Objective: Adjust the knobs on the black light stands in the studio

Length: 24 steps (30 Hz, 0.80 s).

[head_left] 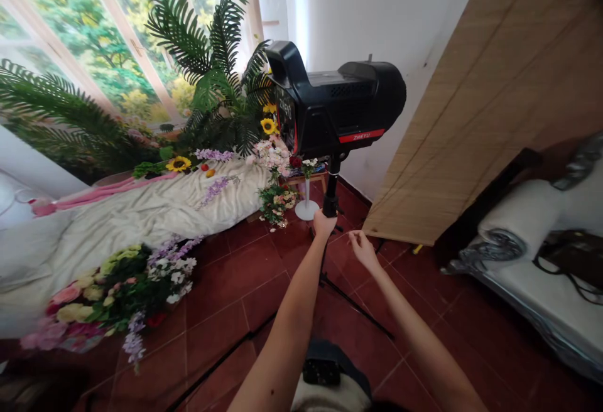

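A black studio light [339,107] with a top handle and a red "ZHEYU" stripe sits on a black light stand [330,195]. My left hand [325,222] is wrapped round the stand's upright just below the light. To the right of the pole and a little lower is my right hand [362,250], apart from it, fingers loosely bent and nothing visible in them. Below my hands the stand's thin black leg [360,308] reaches across the red tiled floor [226,274].
On the left, a bed with cream cloth [226,201] carries flowers and fruit, beside a flower bunch [108,292]. Palm fronds [202,54] rise behind. A bamboo blind [452,110] leans at right near a white sofa [522,211]. A white pedestal [307,210] stands behind the stand.
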Each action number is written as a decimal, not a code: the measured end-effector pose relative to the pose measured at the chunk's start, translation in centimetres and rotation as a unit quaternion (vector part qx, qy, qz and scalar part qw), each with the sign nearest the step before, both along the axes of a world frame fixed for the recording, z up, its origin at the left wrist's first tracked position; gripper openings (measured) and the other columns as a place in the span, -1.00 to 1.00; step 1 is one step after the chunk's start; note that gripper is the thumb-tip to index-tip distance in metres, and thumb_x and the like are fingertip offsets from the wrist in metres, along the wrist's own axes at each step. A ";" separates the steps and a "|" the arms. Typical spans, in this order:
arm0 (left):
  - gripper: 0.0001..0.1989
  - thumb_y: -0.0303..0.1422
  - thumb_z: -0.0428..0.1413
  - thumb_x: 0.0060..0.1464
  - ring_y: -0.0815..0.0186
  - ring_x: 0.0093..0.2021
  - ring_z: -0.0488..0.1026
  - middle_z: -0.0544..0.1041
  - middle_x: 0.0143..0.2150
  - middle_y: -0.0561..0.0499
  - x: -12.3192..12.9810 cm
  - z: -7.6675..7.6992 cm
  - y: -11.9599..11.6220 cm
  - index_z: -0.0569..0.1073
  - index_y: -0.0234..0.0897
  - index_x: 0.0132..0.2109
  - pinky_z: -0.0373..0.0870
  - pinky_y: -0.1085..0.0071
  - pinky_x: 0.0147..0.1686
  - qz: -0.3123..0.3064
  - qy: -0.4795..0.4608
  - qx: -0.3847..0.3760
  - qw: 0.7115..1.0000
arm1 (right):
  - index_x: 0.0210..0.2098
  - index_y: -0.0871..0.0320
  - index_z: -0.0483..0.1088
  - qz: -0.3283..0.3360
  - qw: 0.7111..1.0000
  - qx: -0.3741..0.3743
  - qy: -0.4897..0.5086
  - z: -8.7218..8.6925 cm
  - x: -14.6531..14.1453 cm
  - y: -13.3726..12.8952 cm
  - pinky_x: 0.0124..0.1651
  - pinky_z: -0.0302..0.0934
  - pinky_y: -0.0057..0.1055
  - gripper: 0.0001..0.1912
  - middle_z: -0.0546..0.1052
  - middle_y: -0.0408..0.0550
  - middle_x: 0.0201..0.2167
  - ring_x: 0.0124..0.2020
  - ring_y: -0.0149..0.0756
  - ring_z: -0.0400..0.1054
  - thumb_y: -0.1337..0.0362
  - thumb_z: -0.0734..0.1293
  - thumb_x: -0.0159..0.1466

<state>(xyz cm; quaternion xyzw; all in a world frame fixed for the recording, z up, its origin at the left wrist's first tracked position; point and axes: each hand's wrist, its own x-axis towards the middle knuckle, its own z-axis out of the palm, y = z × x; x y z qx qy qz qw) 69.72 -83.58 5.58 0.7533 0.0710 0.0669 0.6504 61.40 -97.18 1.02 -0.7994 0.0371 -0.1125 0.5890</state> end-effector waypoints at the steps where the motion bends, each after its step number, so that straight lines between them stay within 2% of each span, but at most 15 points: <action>1: -0.77 -0.23 0.22 -0.19 0.27 -0.43 0.45 0.46 -0.55 -0.04 0.0 0.0 0.0 0.47 -0.34 -0.49 0.29 0.46 -0.44 0.007 -0.007 0.015 1.000 | -0.34 0.08 0.30 0.003 0.999 0.036 0.010 -0.2 -0.3 0.3 -0.49 0.14 -0.43 -0.65 0.43 -0.18 -0.56 -0.61 -0.36 0.25 -0.07 0.27 0.14; 3: -0.77 -0.23 0.21 -0.17 0.28 -0.45 0.45 0.46 -0.56 -0.04 0.0 0.0 0.0 0.48 -0.35 -0.48 0.29 0.46 -0.45 0.022 -0.022 0.051 0.998 | -0.36 0.09 0.29 0.019 0.992 0.116 0.047 -0.4 -0.9 1.0 -0.61 0.10 -0.46 -0.61 0.42 -0.20 -0.59 -0.69 -0.41 0.18 -0.11 0.29 0.11; 5: -0.77 -0.23 0.21 -0.17 0.27 -0.44 0.45 0.47 -0.56 -0.04 0.0 0.0 0.0 0.49 -0.36 -0.47 0.30 0.46 -0.44 0.021 -0.025 0.055 0.998 | -0.37 0.11 0.30 0.036 0.975 0.192 0.103 -0.1 -1.4 1.7 -0.66 0.10 -0.48 -0.60 0.43 -0.17 -0.60 -0.71 -0.44 0.17 -0.12 0.28 0.12; 8: -0.76 -0.24 0.22 -0.19 0.27 -0.43 0.45 0.48 -0.56 -0.05 -0.1 0.1 0.0 0.50 -0.37 -0.45 0.31 0.45 -0.42 0.011 -0.029 0.045 0.999 | -0.36 0.15 0.35 0.064 0.940 0.281 0.184 1.0 -1.6 2.3 -0.60 0.21 -0.51 -0.62 0.51 -0.06 -0.48 -0.62 -0.45 0.28 -0.07 0.24 0.19; 11: -0.76 -0.24 0.22 -0.19 0.28 -0.44 0.44 0.47 -0.57 -0.04 -0.2 0.2 0.2 0.51 -0.38 -0.44 0.31 0.46 -0.43 -0.007 -0.026 0.032 0.999 | -0.31 0.14 0.39 0.073 0.920 0.328 0.203 2.5 -0.8 2.4 -0.52 0.29 -0.49 -0.65 0.54 0.00 -0.34 -0.51 -0.42 0.35 -0.03 0.24 0.21; 14: -0.76 -0.24 0.23 -0.19 0.29 -0.45 0.44 0.46 -0.58 -0.02 -0.4 0.6 0.4 0.51 -0.38 -0.44 0.31 0.47 -0.45 -0.021 -0.013 0.021 0.999 | -0.32 0.15 0.42 0.045 0.943 0.294 0.151 3.6 0.6 2.4 -0.52 0.26 -0.49 -0.71 0.54 -0.02 -0.37 -0.51 -0.40 0.34 0.06 0.37 0.10; 17: -0.78 -0.26 0.24 -0.20 0.30 -0.46 0.44 0.46 -0.59 -0.01 -0.6 0.9 0.4 0.50 -0.37 -0.47 0.31 0.47 -0.46 -0.026 -0.006 0.016 1.000 | -0.34 0.17 0.45 0.023 0.978 0.200 0.056 4.1 1.6 2.5 -0.46 0.24 -0.45 -0.72 0.52 -0.06 -0.43 -0.48 -0.36 0.33 0.18 0.45 -0.04; 21: -0.79 -0.29 0.25 -0.22 0.30 -0.46 0.43 0.45 -0.60 -0.02 -0.7 1.1 0.5 0.49 -0.37 -0.49 0.30 0.47 -0.46 -0.022 -0.011 0.006 1.000 | -0.35 0.13 0.45 0.045 0.993 0.108 -0.021 3.3 1.2 2.7 -0.23 0.27 -0.35 -0.77 0.52 -0.06 -0.33 -0.34 -0.30 0.34 0.25 0.42 -0.04; 24: -0.79 -0.28 0.25 -0.22 0.30 -0.46 0.42 0.45 -0.60 -0.01 -0.7 1.0 0.5 0.49 -0.38 -0.49 0.28 0.47 -0.47 -0.024 -0.020 0.003 0.999 | -0.23 0.07 0.44 0.061 0.994 0.071 -0.049 2.4 0.1 2.7 -0.07 0.24 -0.27 -0.72 0.49 -0.08 -0.17 -0.23 -0.29 0.33 0.26 0.36 0.02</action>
